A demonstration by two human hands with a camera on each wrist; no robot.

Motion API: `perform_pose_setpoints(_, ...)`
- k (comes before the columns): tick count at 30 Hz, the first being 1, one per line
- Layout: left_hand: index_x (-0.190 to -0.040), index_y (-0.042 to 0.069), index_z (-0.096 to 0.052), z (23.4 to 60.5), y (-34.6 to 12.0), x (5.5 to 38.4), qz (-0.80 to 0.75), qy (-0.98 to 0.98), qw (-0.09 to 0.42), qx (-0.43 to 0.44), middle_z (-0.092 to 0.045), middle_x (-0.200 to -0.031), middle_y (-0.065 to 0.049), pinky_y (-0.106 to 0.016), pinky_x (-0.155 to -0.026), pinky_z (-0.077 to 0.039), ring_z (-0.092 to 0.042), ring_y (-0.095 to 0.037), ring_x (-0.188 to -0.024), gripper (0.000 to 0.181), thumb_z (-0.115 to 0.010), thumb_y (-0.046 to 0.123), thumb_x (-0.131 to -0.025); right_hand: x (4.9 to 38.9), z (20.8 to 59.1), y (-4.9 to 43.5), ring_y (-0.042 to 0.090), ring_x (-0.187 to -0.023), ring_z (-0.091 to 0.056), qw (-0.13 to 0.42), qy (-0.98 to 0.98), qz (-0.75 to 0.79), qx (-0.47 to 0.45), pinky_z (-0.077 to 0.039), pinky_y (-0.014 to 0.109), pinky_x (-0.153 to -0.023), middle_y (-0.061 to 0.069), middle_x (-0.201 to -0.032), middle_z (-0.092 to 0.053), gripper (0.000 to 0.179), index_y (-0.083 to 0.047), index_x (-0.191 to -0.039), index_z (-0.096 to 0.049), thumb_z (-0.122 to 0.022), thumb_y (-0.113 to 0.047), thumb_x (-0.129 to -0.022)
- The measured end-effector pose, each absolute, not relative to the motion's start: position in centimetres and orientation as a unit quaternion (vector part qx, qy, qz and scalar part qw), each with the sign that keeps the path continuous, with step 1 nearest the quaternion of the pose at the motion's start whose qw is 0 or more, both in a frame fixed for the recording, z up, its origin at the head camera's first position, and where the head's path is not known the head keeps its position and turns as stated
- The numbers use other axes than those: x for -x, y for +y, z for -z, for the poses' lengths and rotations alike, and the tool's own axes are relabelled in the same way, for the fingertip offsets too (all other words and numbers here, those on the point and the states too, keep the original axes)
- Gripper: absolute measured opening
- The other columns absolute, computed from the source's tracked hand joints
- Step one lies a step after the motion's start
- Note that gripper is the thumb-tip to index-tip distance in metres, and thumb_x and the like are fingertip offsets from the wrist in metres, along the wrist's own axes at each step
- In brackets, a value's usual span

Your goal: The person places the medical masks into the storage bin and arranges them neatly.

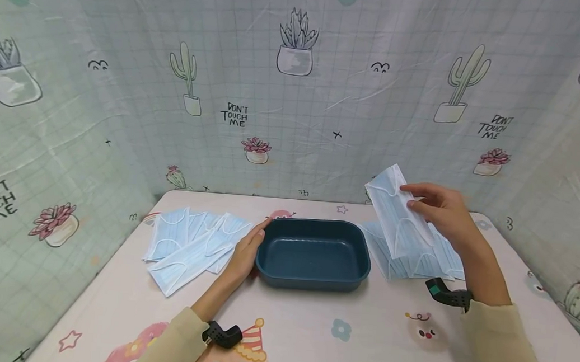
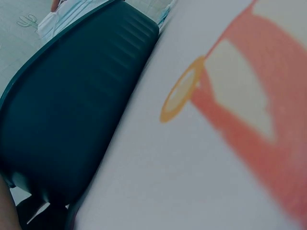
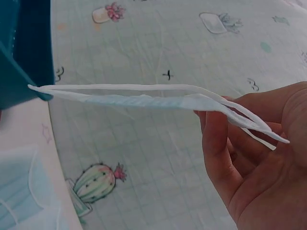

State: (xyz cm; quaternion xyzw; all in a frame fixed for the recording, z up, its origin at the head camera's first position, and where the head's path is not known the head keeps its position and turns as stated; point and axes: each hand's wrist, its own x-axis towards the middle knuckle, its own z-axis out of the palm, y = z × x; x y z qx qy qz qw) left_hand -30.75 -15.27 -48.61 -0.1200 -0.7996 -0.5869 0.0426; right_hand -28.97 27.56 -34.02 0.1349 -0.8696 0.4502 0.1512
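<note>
My right hand (image 1: 442,208) pinches a pale blue disposable face mask (image 1: 394,208) between thumb and fingers. It holds the mask raised over the right pile of masks (image 1: 415,262). Seen edge-on in the right wrist view, this mask (image 3: 144,101) is flat, its white ear loop running alongside. My left hand (image 1: 246,252) rests with extended fingers against the left end of a dark teal rectangular bin (image 1: 310,284). In the left wrist view the bin's outer wall (image 2: 81,91) fills much of the left side.
Left of the bin, several more masks (image 1: 184,246) lie overlapping on the patterned tablecloth (image 1: 304,333). A cactus-print curtain (image 1: 305,109) hangs behind the table and along both sides.
</note>
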Motion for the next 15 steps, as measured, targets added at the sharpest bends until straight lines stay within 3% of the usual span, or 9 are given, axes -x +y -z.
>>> perform_pose_setpoints(3,-0.158,0.032,-0.043,48.6,-15.3,30.7,0.587,-0.800,0.043,0.119,-0.041,-0.166,0.000,-0.061,-0.126,-0.024,-0.033,-0.030,-0.156,0.045,-0.036,0.035,-0.113,29.1,33.7,26.6,0.005,-0.091,-0.062,0.141,-0.865,-0.458,-0.149,-0.057,0.017,-0.074,0.015,-0.133,-0.063,0.038,-0.004,-0.138,-0.064,-0.065,-0.019,-0.102)
perform_pose_setpoints(8,-0.157,0.036,-0.045,48.6,-15.3,30.6,0.587,-0.800,0.043,0.114,-0.042,-0.165,0.002,-0.061,-0.126,-0.025,-0.034,-0.029,-0.156,0.044,-0.037,0.038,-0.113,29.3,33.3,25.2,0.007,-0.092,-0.062,0.128,-0.864,-0.461,-0.158,-0.057,0.020,-0.073,0.016,-0.135,-0.063,0.037,-0.006,-0.137,-0.065,-0.065,-0.020,-0.102)
perform_pose_setpoints(15,-0.158,0.028,-0.044,48.6,-15.3,30.6,0.583,-0.803,0.048,0.118,-0.041,-0.166,0.006,-0.058,-0.128,-0.023,-0.032,-0.026,-0.157,0.047,-0.037,0.038,-0.112,29.6,33.0,23.5,0.008,-0.091,-0.064,0.111,-0.852,-0.478,-0.182,-0.058,0.022,-0.072,0.019,-0.132,-0.064,0.035,-0.005,-0.135,-0.066,-0.066,-0.015,-0.101)
